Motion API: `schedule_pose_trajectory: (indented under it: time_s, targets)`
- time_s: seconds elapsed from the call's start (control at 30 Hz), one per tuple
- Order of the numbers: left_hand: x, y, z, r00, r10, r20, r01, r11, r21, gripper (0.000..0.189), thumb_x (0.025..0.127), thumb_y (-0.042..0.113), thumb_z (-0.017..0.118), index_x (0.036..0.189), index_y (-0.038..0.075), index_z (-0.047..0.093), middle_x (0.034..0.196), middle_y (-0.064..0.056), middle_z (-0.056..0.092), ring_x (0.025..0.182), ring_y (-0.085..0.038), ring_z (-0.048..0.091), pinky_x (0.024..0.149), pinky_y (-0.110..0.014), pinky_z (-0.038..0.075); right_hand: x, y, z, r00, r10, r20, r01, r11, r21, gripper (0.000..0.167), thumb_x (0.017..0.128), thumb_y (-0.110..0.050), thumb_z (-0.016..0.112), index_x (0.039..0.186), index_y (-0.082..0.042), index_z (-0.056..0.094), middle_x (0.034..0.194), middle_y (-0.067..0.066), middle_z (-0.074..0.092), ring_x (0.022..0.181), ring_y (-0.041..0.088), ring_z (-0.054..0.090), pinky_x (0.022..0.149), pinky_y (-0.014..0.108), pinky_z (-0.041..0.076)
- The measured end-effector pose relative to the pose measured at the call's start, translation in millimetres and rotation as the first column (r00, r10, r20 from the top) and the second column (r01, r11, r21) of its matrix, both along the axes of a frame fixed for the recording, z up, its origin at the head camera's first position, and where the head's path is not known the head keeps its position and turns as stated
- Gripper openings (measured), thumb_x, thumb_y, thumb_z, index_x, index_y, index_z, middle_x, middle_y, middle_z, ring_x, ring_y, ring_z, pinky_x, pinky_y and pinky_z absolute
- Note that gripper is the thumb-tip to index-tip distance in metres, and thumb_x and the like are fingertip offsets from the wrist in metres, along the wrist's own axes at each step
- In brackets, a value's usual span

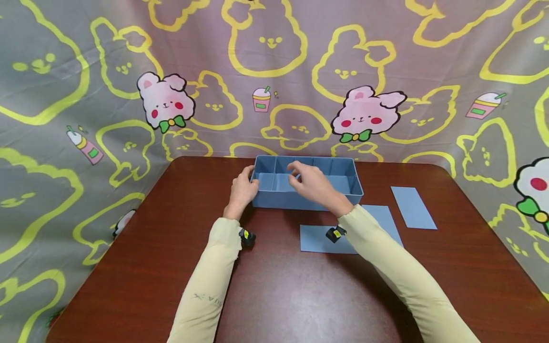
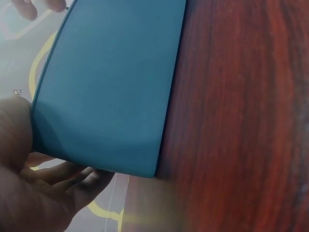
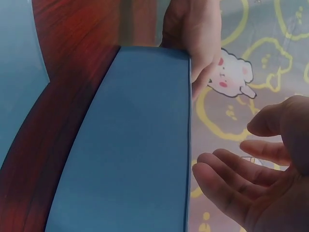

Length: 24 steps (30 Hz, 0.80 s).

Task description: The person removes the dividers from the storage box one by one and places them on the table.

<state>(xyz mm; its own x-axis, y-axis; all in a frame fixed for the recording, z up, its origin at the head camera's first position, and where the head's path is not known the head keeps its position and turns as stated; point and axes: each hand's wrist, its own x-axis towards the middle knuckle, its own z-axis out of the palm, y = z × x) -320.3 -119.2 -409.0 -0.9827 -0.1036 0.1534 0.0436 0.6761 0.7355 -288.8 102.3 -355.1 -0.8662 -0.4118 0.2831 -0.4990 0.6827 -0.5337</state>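
Observation:
A blue divided storage box (image 1: 283, 200) stands toward the back of the table, its compartments facing up and a divider (image 1: 274, 175) near its left end. My left hand (image 1: 242, 190) grips that left end, thumb at the rim and fingers along the end wall. In the left wrist view the left hand's fingers (image 2: 94, 186) show against the end of the box. My right hand (image 1: 316, 185) hovers over the box with nothing in it, fingers loosely bent and thumb apart. The right wrist view shows this hand (image 3: 256, 181) beside the box's long wall (image 3: 130, 145).
Flat blue panels lie on the brown table (image 1: 274, 295): one narrow panel (image 1: 413, 208) at the right, and flat blue pieces (image 1: 315, 239) in front of the box, partly under the right forearm. A patterned curtain (image 1: 214, 47) hangs behind and at both sides.

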Motion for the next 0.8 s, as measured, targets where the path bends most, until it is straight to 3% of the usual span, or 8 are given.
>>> schedule_pose_trajectory:
  time_s: [0.2, 0.43, 0.63, 0.8]
  targets:
    - [1.3, -0.8, -0.2, 1.0, 0.004, -0.008, -0.004, 1.0, -0.006, 0.052, 0.094, 0.018, 0.049, 0.145, 0.018, 0.046, 0.133, -0.012, 0.061, 0.1, -0.034, 0.061, 0.086, -0.047, 0.049, -7.6, -10, -1.2, 0.998, -0.027, 0.055, 0.028, 1.0, -0.011, 0.034, 0.098, -0.025, 0.052, 0.129, -0.011, 0.056, 0.115, 0.009, 0.069, 0.089, 0.018, 0.068, 0.075, 0.037, 0.055]
    - [1.0, -1.1, -1.8, 1.0, 0.002, -0.031, -0.003, 1.0, -0.026, 0.052, 0.092, 0.016, 0.048, 0.144, 0.018, 0.048, 0.129, -0.012, 0.064, 0.094, -0.035, 0.061, 0.082, -0.047, 0.049, -18.5, -17, -7.2, 0.997, -0.033, 0.065, 0.034, 0.999, -0.016, 0.037, 0.099, -0.025, 0.05, 0.132, -0.009, 0.055, 0.112, 0.011, 0.07, 0.075, 0.019, 0.065, 0.065, 0.035, 0.051]
    - [3.1, -1.0, -0.5, 1.0, 0.001, -0.026, -0.001, 1.0, -0.007, 0.052, 0.092, 0.016, 0.049, 0.144, 0.018, 0.048, 0.13, -0.012, 0.063, 0.092, -0.035, 0.061, 0.08, -0.047, 0.049, -27.8, -24, -11.5, 0.994, -0.066, 0.089, 0.07, 0.997, -0.037, 0.04, 0.099, -0.027, 0.048, 0.134, -0.009, 0.052, 0.114, 0.011, 0.069, 0.086, 0.022, 0.066, 0.072, 0.037, 0.051]
    - [3.1, -0.3, -0.5, 0.999, 0.005, -0.033, -0.005, 1.0, -0.013, 0.051, 0.092, 0.016, 0.049, 0.143, 0.018, 0.049, 0.128, -0.014, 0.064, 0.091, -0.036, 0.061, 0.08, -0.047, 0.049, -31.3, -30, -14.4, 0.987, -0.074, 0.14, 0.085, 0.994, -0.073, 0.044, 0.1, -0.028, 0.047, 0.141, -0.01, 0.045, 0.117, 0.013, 0.067, 0.085, 0.023, 0.065, 0.07, 0.038, 0.051]
